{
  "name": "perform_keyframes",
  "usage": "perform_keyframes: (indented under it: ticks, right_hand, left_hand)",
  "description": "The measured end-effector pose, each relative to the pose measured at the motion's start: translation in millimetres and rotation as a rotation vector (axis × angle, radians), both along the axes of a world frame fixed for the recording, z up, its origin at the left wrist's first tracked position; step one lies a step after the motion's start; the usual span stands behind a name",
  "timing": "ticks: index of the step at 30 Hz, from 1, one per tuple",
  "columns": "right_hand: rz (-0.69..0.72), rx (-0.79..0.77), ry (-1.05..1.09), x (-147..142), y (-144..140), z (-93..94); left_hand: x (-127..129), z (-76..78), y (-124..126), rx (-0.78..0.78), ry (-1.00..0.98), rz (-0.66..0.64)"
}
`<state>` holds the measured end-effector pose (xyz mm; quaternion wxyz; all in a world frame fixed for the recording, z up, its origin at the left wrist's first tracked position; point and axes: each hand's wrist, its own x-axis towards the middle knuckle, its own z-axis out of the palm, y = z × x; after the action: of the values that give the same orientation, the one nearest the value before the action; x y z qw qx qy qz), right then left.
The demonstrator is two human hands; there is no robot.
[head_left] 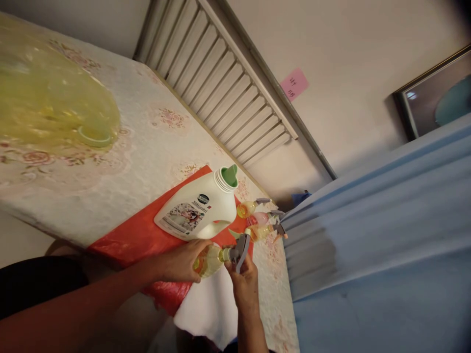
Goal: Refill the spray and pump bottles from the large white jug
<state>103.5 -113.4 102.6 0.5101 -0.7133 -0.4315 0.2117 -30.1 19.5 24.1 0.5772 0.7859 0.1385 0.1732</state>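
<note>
A clear spray bottle (210,261) with yellowish liquid lies tilted between my two hands. My left hand (184,262) is wrapped round its body. At its other end, my right hand (243,282) has its fingers closed at the neck and the grey spray head (241,249). Just beyond stands a large white detergent jug (200,208), its mouth uncapped and showing a green pouring spout (230,175). A small green-and-white item (235,234) is partly hidden behind the spray head.
A red plastic sheet (136,230) lies under the jug on the flowered tablecloth (147,162). Several spray bottles (259,218) are grouped beyond it. A white cloth (209,309) is near my body. A yellow plastic bag (55,98), radiator (221,78) and blue curtain (368,215) surround the table.
</note>
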Motion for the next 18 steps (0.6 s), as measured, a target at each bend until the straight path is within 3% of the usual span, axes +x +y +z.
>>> perform_keyframes:
  ticks: [18]
  right_hand:
    - [0.091, -0.041, -0.03, 4.3, 0.1, 1.8]
  left_hand:
    - [0.1, -5.1, 0.5, 0.005, -0.018, -0.012]
